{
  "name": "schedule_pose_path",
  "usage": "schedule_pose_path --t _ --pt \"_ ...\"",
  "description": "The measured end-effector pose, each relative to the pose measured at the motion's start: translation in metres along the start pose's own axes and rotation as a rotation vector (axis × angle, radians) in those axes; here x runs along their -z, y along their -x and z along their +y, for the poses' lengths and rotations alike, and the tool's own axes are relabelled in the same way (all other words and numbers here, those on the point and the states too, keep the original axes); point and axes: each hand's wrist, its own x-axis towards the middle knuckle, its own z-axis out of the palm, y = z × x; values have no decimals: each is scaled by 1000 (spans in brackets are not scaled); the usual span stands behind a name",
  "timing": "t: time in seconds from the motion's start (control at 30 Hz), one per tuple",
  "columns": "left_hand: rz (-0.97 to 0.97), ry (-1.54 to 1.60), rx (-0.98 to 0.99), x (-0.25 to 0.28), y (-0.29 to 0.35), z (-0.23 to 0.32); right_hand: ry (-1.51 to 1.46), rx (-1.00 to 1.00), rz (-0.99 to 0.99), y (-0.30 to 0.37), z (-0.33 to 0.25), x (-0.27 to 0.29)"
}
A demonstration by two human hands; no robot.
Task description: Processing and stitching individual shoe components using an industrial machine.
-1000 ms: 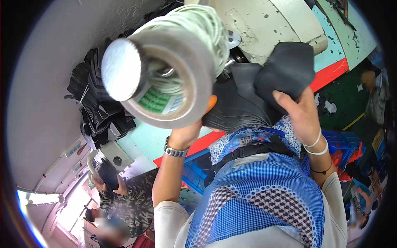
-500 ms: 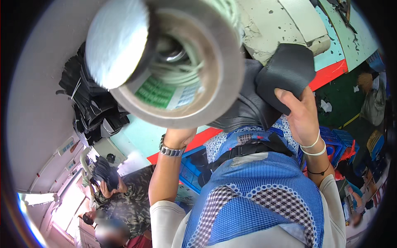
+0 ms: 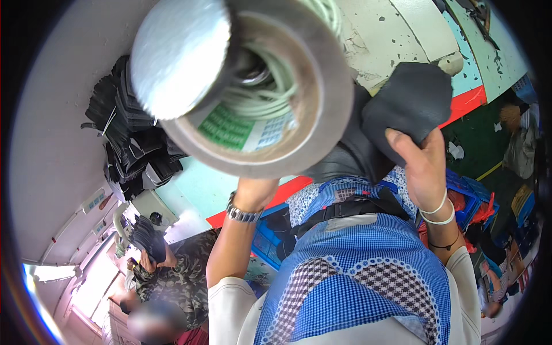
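With your left hand apparently clamped under the big grey cord-wound spool filling the upper centre, keep it level, while your right hand pinches the dark leather piece at upper right firmly.

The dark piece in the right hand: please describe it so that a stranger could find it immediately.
Start from the big cardboard reel of pale cord that fills the top of the head view, and go right. There the right hand, with white bangles at its wrist, grips a folded black leather-like piece. Unlike the loose black pieces piled far left, this one is held up in a hand.
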Motion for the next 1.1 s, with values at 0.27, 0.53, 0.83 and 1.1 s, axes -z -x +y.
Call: schedule_pose_path --t 0.27,0.53,0.83,1.1 --pt "-185 -108 70 4 -3 8 44 36 -1 -1 -1 3" --pt "-226 119 63 14 1 17 41 16 -16 -3 5 3" --pt "-247 124 70 6 10 33 0 -63 -82 1 -3 3" --pt "-242 325 159 -13 10 22 -6 -30 -12 4 -8 7"
